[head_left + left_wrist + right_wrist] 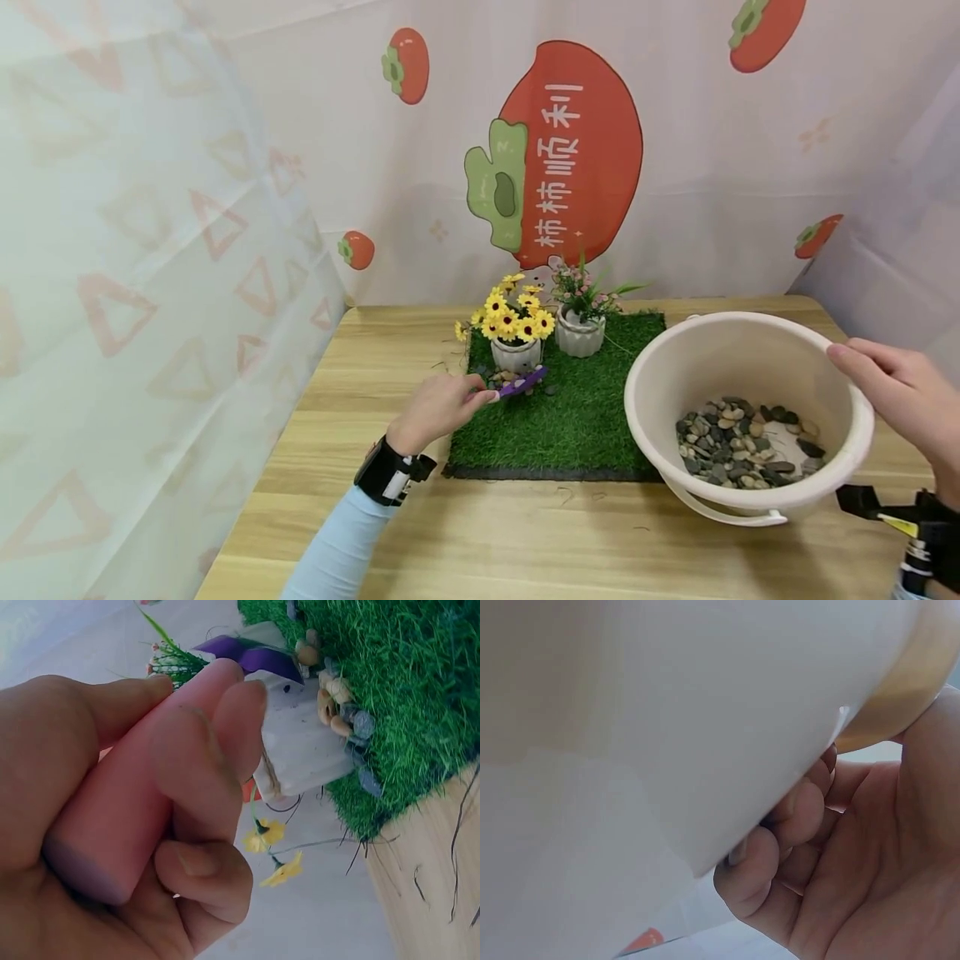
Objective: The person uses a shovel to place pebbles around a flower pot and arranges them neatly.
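Observation:
My left hand (441,408) grips the pink handle (124,802) of a small toy shovel. Its purple blade (522,383) is over pebbles (504,380) lying on the turf in front of a white pot (517,357) of yellow flowers (517,317). In the left wrist view the blade overlaps the pot's side; whether it touches cannot be told. On the right, my right hand (896,392) holds the rim of a cream bucket (652,400), which tilts toward me. Many grey and tan pebbles (727,442) lie on its bottom. The right wrist view shows fingers curled against the bucket's wall.
A green turf mat (570,433) lies on the wooden table (360,367). A second pot (580,336) with pink flowers stands behind and right of the yellow ones. The bucket's handle (720,504) hangs at its front. A printed curtain (420,183) closes off the back.

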Tool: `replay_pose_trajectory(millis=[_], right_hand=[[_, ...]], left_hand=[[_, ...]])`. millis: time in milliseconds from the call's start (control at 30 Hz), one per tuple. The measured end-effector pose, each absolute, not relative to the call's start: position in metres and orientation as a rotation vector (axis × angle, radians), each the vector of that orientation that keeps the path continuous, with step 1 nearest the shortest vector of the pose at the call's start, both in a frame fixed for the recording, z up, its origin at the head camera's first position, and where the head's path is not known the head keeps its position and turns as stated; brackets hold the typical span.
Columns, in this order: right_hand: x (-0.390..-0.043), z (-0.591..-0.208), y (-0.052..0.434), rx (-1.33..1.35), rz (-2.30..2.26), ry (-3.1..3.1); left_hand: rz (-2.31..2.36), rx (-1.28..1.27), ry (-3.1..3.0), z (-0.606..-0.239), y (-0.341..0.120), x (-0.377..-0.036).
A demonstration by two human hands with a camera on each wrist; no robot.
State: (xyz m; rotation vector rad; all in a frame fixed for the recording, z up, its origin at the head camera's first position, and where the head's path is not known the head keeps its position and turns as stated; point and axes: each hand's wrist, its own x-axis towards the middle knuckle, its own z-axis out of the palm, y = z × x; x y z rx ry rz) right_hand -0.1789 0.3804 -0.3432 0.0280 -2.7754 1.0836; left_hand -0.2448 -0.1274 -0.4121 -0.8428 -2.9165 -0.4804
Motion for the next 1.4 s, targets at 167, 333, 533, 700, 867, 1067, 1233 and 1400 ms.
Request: replay_pose_trajectory(millis=[167, 333, 533, 700, 867, 1067, 1233, 1400], right_hand=[[-0.178, -0.347, 0.382, 0.071, 1.068, -2.748], [-0.179, -0.346, 0.383, 0.091, 1.076, -2.728], [-0.180, -0.344, 0.381, 0.071, 1.069, -2.742], [-0.180, -0.344, 0.380, 0.055, 1.061, -2.758], [-0.179, -0.343, 0.380, 0.063, 1.069, -2.736], [-0.178, -0.340, 0.378, 0.075, 1.072, -2.721], [-0.179, -0.342, 0.380, 0.063, 1.058, -2.742], [-0.179, -0.343, 0.380, 0.058, 1.061, -2.751]], left_hand=[[-0.498, -0.864, -2.937, -0.418, -0.124, -0.243], [-0.524, -0.866, -2.928, -0.418, -0.119, -0.246], [-0.683, -0.865, -2.988, -0.414, -0.115, -0.247], [-0.855, -0.859, -3.070, -0.415, -0.111, -0.245], [-0.906, -0.859, -3.063, -0.414, -0.109, -0.243], [-0.939, -0.831, -3.048, -0.407, -0.106, -0.243], [-0.796, -0.826, -2.937, -0.400, -0.102, -0.238], [-0.740, -0.834, -2.822, -0.395, -0.098, -0.235]])
